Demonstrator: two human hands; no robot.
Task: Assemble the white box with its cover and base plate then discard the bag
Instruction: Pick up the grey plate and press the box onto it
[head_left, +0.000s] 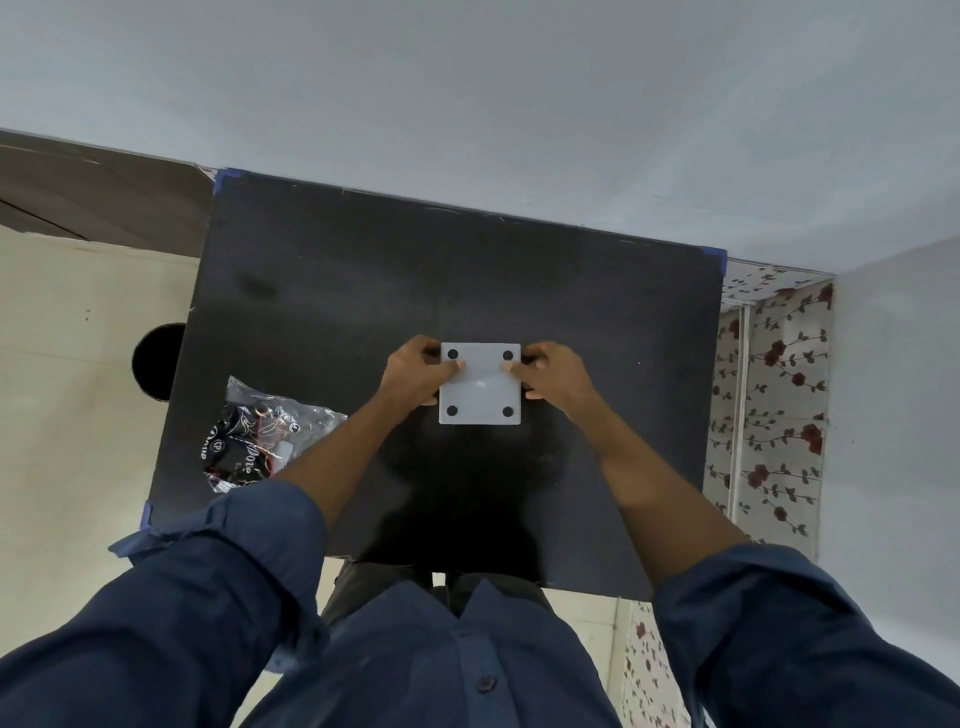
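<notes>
White box — gripped by both hands.

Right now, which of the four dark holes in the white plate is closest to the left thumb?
The far-left hole, just beside the left hand's thumb tip.

A square white box sits flat near the middle of a black tabletop, its broad pale face turned up and marked by four dark round holes, one at each corner. A faint glare shows at the centre of that face. Well apart to its left, near the table's left edge, lies a crumpled clear plastic bag with black, red and white printed lettering, flattened against the surface.
</notes>
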